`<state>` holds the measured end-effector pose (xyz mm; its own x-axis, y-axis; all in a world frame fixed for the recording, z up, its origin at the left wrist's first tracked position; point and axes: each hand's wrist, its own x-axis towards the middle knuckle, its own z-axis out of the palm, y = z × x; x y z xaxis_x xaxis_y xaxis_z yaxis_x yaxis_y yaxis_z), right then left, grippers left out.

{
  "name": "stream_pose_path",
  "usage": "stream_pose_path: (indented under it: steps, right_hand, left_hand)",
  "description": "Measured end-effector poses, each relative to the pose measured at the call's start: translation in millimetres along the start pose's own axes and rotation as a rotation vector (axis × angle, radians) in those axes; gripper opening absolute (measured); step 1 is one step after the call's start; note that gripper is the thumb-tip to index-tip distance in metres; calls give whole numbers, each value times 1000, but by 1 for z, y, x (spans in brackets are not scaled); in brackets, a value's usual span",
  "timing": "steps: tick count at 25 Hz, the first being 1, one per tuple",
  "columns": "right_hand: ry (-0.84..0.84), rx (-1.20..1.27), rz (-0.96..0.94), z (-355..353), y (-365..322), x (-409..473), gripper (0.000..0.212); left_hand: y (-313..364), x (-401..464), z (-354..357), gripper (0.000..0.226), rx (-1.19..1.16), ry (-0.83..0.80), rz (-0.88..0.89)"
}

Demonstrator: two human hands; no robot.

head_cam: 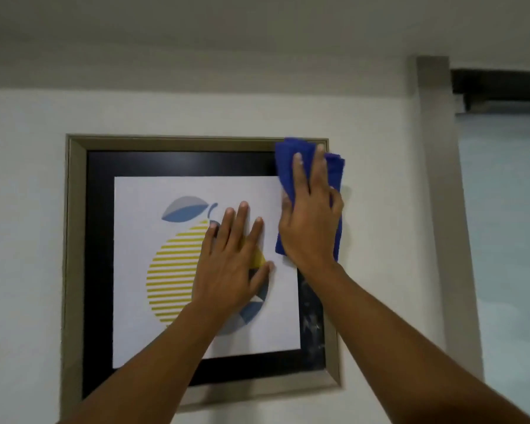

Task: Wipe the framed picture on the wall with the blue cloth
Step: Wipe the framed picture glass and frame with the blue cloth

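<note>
The white wall (28,209) carries the framed picture (74,240), which hangs flat against it a little left of the middle of the view. The frame's border is a dull gold, with a black mat inside and a white print of a striped yellow fruit with a blue-grey leaf. A blue cloth (288,166) lies pressed against the picture's upper right corner, spilling over the frame's right edge onto the wall. To the right, a grey vertical trim (438,179) runs down the wall.

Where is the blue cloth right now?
The cloth is under the right hand, pressed on the picture's top right corner, right of the left hand.
</note>
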<state>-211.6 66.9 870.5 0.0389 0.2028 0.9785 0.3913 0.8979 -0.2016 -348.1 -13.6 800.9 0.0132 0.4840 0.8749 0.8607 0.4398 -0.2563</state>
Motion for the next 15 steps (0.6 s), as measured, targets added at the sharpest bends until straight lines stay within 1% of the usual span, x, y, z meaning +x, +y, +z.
stream_pose_path:
  steps: [1, 2, 4, 6, 11, 13, 15]
  right_hand:
    - [-100, -133, -51, 14, 6, 1, 63]
    - [-152, -181, -71, 24, 12, 2, 62]
    - [-145, -179, -94, 35, 27, -1, 68]
    - [-136, -180, -118, 42, 38, -25, 79]
    - [-196, -220, -95, 56, 63, -170, 92]
    - [-220, -253, -96, 55, 68, -200, 91]
    - [-248, -213, -110, 51, 65, -183, 85]
  left_hand:
    - [-8, -4, 6, 78, 26, 2, 11]
    - [-12, -9, 13, 77, 45, 17, 21]
    - [-16, -15, 23, 77, 63, 64, 26]
    - [-17, -14, 28, 78, 63, 107, 29]
    - [-15, -15, 30, 79, 63, 147, 34]
    - [-14, -16, 29, 78, 70, 140, 38]
    - [-13, -18, 29, 78, 61, 135, 33]
